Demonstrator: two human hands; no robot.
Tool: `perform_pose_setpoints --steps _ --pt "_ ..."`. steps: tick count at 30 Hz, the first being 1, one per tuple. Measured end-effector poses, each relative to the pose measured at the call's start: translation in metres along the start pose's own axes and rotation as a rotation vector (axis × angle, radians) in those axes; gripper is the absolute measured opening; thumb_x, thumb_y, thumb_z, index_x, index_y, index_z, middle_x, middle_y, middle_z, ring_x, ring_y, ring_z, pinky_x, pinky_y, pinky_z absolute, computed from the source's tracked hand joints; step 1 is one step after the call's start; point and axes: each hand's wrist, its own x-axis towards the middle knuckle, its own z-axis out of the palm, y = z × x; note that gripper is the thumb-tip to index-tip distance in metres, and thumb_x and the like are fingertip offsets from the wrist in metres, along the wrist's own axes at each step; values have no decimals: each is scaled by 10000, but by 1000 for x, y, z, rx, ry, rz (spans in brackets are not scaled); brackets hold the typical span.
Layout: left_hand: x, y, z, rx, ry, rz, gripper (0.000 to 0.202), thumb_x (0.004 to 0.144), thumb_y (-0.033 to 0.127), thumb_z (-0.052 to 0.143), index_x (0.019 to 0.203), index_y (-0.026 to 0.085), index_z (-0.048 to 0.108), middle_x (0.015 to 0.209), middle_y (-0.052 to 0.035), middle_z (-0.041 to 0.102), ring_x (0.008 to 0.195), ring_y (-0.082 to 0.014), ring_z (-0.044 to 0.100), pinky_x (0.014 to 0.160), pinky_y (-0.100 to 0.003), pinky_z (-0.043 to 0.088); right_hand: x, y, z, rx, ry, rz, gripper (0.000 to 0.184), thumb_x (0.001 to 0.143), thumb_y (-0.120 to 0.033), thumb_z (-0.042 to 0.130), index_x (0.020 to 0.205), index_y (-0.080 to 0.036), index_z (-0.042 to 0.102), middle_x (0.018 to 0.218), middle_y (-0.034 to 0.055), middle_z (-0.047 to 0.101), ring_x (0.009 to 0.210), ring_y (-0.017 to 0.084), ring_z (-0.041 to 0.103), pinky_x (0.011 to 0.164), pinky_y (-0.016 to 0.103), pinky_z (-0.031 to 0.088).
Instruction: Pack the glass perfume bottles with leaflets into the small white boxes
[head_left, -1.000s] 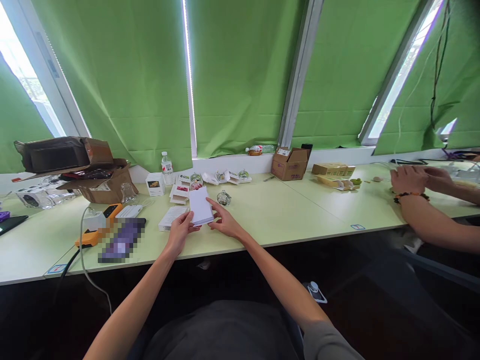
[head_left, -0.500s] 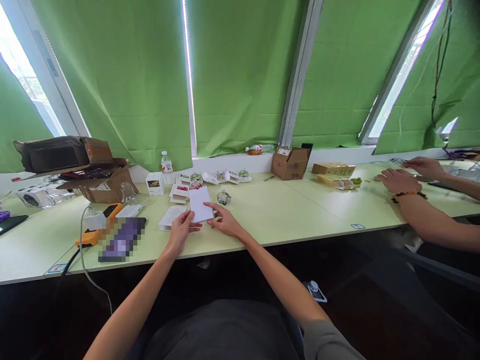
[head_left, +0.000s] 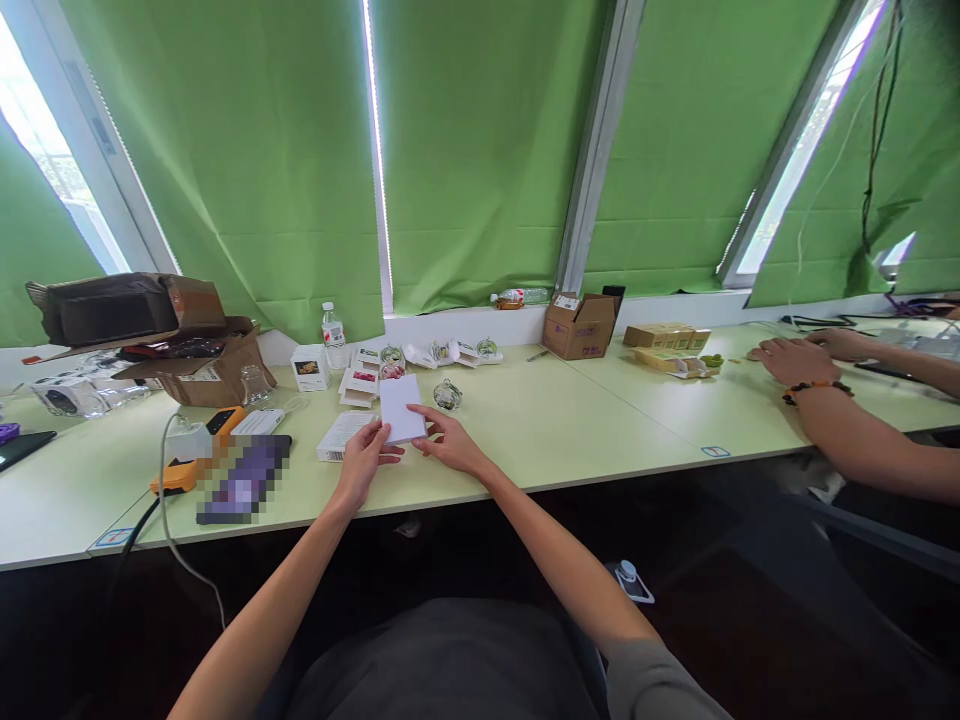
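A flat white box [head_left: 401, 407] is held tilted up just above the pale green table [head_left: 570, 420]. My left hand [head_left: 361, 461] grips its lower left edge with fingers curled round it. My right hand [head_left: 450, 443] pinches its lower right corner, thumb on top. A white packet with a barcode [head_left: 339, 437] lies flat just left of my left hand. A small clear glass object [head_left: 448, 396] stands right behind my right hand.
Open brown cartons [head_left: 187, 350] sit at the left, with an orange device [head_left: 196, 450], a cable and a dark blurred item [head_left: 244, 480] nearer me. Small white boxes, glass pieces and a water bottle [head_left: 332, 335] line the back. Another person's hands [head_left: 795, 360] rest at the right beside yellow boxes [head_left: 664, 340].
The white box has tipped slightly more upright in my hands. The other person's hands at the right have spread apart and lowered onto the table.
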Motion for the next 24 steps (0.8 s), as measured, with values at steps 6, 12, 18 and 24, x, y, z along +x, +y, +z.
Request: perform_pose_setpoints --steps 6,12,18,24 --pt "0 0 1 25 -5 12 463 794 429 693 1129 126 592 1062 -128 663 701 -179 701 595 -278 573 0 1 -1 -14 -8 9 612 793 -281 659 1380 -296 486 1262 72 548 729 116 570 606 272 561" --pt "-1 0 2 55 -39 17 484 805 454 677 1159 136 587 1097 -121 649 704 -173 698 596 -285 580 2 5 -1 -34 0 17 624 789 -313 676 1383 -280 485 1234 71 563 726 113 574 629 279 564" --pt "-2 1 3 59 -17 32 613 824 440 664 1341 173 472 1096 -118 648 694 -167 697 594 -297 582 1 4 -1 -36 6 29 619 788 -334 685 1374 -257 500 1146 66 597 735 121 576 658 290 562" --pt "-3 2 3 127 -48 100 693 835 480 634 1438 257 376 956 -64 649 695 -171 695 598 -296 582 -1 0 0 -19 -4 63 617 808 -394 669 1379 -247 489 1079 66 595 720 116 567 623 271 560"
